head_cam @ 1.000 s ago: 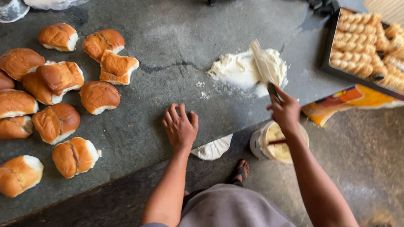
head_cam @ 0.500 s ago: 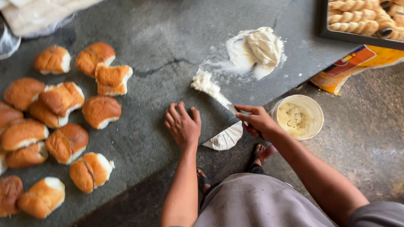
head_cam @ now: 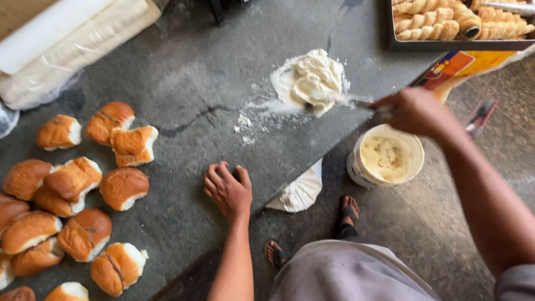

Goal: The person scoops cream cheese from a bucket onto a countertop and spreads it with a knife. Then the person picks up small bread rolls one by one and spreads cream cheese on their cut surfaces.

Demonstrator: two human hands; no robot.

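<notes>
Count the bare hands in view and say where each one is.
2. The left hand rests flat on the grey table, right of the buns. The right hand grips a spatula whose blade touches the cream mound. No others show.

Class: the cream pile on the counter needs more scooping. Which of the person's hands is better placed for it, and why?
Right. The right hand holds the knife with its blade in the cream. The left hand lies flat on the counter, empty and nearer the buns.
</notes>
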